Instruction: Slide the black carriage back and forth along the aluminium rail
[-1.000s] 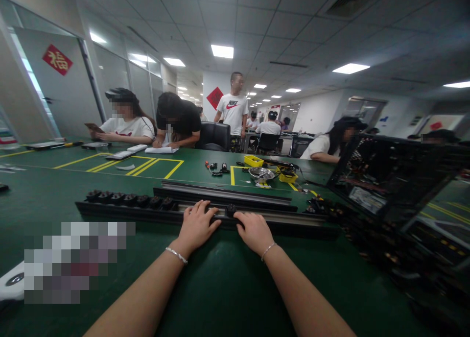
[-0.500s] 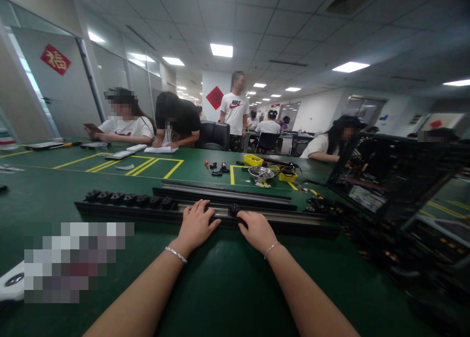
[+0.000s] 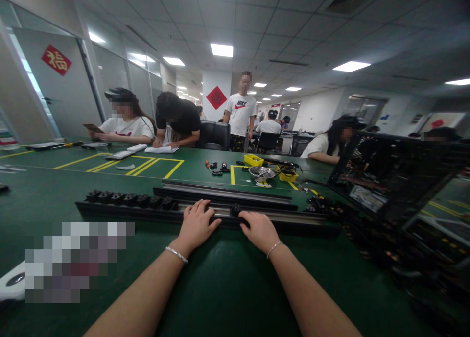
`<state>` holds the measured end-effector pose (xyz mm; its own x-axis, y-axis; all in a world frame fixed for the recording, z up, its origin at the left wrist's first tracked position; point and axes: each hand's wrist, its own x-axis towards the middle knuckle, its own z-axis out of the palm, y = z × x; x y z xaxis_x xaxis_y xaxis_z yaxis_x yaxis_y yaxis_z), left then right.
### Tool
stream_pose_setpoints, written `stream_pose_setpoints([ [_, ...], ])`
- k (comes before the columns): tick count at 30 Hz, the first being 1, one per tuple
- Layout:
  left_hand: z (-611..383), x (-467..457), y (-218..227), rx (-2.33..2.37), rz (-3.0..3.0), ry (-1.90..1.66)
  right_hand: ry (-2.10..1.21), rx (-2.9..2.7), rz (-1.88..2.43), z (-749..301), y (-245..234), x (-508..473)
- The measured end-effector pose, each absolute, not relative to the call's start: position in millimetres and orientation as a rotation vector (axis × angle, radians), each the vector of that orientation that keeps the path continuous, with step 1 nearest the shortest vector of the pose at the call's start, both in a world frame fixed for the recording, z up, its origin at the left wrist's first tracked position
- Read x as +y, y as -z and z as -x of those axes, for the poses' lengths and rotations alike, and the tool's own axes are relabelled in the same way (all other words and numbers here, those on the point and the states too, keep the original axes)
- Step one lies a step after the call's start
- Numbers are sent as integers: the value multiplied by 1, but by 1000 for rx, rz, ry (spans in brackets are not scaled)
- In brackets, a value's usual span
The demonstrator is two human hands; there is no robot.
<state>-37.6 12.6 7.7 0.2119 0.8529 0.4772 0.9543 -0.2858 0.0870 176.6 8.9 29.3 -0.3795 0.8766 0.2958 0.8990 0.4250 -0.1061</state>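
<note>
A long black track (image 3: pixel 290 227) lies across the green table in front of me, with a pale metal strip along its channel. Several black socket-like blocks (image 3: pixel 129 200) sit in a row at its left end. My left hand (image 3: pixel 198 225) rests over the track's middle, fingers stretched out and thumb apart. A single black block (image 3: pixel 236 209) sits in the channel right of that hand. Curled fingers of my right hand (image 3: pixel 259 230) are at this block's right side; the exact grip is partly hidden. Behind lies a second black track (image 3: pixel 227 193).
At right stand a dark open-framed case (image 3: pixel 396 175) and a heap of black parts (image 3: pixel 323 203). Farther back are a metal bowl (image 3: pixel 261 173), a yellow bin (image 3: pixel 253 159) and small tools (image 3: pixel 217 169). A white device (image 3: pixel 12 281) lies at left. Other people sit or stand beyond.
My right hand and the single block have shifted slightly to the right. My left hand stays in place. The standing person in the background has moved right.
</note>
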Motion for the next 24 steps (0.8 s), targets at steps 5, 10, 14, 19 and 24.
stream_pose_setpoints([
  [5,37,13,-7,-1707,2257,649,121,-2363,1538,-179,-30,8],
  [10,38,13,-7,-1711,2264,669,128,-2358,1544,-181,-29,9],
  [14,38,13,-7,-1710,2255,672,102,-2356,1567,-182,-30,9],
  [19,38,14,-6,-1714,2254,680,74,-2344,1586,-182,-33,7],
  [24,38,14,-6,-1715,2251,691,100,-2316,1591,-182,-33,7],
])
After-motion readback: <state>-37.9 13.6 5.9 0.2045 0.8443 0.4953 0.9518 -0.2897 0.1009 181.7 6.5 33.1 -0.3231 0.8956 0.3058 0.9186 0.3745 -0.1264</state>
